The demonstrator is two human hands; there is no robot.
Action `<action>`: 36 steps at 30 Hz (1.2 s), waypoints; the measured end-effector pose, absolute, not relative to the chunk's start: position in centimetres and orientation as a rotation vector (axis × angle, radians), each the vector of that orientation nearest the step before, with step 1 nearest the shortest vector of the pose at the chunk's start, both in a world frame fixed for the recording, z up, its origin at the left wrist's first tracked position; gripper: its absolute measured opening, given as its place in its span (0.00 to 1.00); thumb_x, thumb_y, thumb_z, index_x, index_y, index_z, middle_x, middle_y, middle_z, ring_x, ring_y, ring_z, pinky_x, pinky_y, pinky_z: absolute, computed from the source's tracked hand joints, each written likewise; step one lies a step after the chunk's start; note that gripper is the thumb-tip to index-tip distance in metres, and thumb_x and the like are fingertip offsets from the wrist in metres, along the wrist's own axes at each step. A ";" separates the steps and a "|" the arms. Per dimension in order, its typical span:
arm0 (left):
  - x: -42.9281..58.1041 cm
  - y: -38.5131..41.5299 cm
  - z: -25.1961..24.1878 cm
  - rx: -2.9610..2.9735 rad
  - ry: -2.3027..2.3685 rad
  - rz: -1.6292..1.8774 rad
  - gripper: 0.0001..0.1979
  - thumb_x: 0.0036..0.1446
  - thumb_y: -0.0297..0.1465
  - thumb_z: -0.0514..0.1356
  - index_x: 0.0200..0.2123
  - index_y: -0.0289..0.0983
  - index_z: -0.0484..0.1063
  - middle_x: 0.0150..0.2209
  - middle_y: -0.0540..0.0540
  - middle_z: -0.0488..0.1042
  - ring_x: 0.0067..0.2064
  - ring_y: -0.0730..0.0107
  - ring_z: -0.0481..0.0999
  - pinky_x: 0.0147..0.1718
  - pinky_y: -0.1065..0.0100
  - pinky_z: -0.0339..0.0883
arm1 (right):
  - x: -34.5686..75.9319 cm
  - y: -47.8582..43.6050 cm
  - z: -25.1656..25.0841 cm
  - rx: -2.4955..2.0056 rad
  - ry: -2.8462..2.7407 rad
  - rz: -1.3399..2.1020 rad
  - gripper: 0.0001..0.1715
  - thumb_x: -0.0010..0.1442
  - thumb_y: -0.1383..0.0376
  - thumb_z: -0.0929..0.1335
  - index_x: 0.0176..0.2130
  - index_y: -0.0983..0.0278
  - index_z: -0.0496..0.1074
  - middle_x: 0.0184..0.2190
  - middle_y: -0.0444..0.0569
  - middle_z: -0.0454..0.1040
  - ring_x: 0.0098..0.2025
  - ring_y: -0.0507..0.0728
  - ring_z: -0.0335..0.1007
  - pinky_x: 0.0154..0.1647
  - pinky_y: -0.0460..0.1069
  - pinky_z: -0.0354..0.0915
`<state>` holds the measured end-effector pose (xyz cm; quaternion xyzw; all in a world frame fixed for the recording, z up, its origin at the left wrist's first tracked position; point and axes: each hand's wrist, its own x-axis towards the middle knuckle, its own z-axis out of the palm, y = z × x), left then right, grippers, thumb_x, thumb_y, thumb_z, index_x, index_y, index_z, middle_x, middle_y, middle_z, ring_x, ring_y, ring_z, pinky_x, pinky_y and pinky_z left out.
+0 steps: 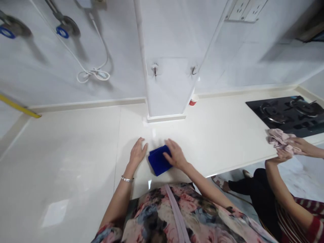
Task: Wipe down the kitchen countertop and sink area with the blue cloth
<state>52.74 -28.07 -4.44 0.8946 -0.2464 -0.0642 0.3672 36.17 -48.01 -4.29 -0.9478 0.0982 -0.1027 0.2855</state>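
Under the right hand (176, 156) lies a folded blue cloth (158, 161), flat on the white worktop (76, 152); I note the fingers spread and pressed on the cloth's right edge, palm down, not closed around it. Left hand (138, 152) rests open and flat on the worktop just to the left of the cloth, near but apart from it, a bracelet (127, 179) at the wrist.

Judgement on handling: cloth looks soft, light, limp, folded into a thick pad; it should slide easily on this glossy surface under flat pressure. To lift, pinch a folded edge or corner nearest the fingers; layers may fall open.

Far to the right of the right hand, another person's hands (288, 150) hold a pink cloth (278, 138) by the worktop edge, beside a black gas hob (286, 113). Small red-and-white cup (193, 100) stands beyond the hand, at the wall pillar.
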 end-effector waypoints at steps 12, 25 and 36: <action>64.9 -29.9 -4.7 2.705 -0.339 -0.145 0.38 0.70 0.43 0.47 0.74 0.23 0.56 0.77 0.20 0.46 0.79 0.32 0.41 0.74 0.35 0.39 | 34.1 -55.5 -7.9 -2.687 0.601 -0.345 0.25 0.71 0.54 0.65 0.64 0.52 0.73 0.68 0.51 0.71 0.72 0.70 0.55 0.74 0.75 0.45; 64.0 -31.4 -6.6 2.760 -0.381 0.136 0.39 0.71 0.43 0.41 0.74 0.21 0.53 0.76 0.15 0.45 0.78 0.27 0.40 0.71 0.27 0.40 | 44.0 -67.5 -6.0 -2.257 1.792 -0.489 0.34 0.70 0.60 0.60 0.67 0.76 0.67 0.69 0.78 0.62 0.73 0.85 0.49 0.64 0.86 0.47; 63.6 -31.8 -5.6 2.769 -0.355 0.145 0.39 0.70 0.43 0.42 0.73 0.20 0.54 0.76 0.16 0.46 0.78 0.27 0.41 0.71 0.28 0.40 | 53.9 -45.6 -5.6 -2.719 0.398 -0.082 0.43 0.71 0.49 0.62 0.75 0.68 0.57 0.77 0.63 0.53 0.78 0.79 0.39 0.74 0.82 0.32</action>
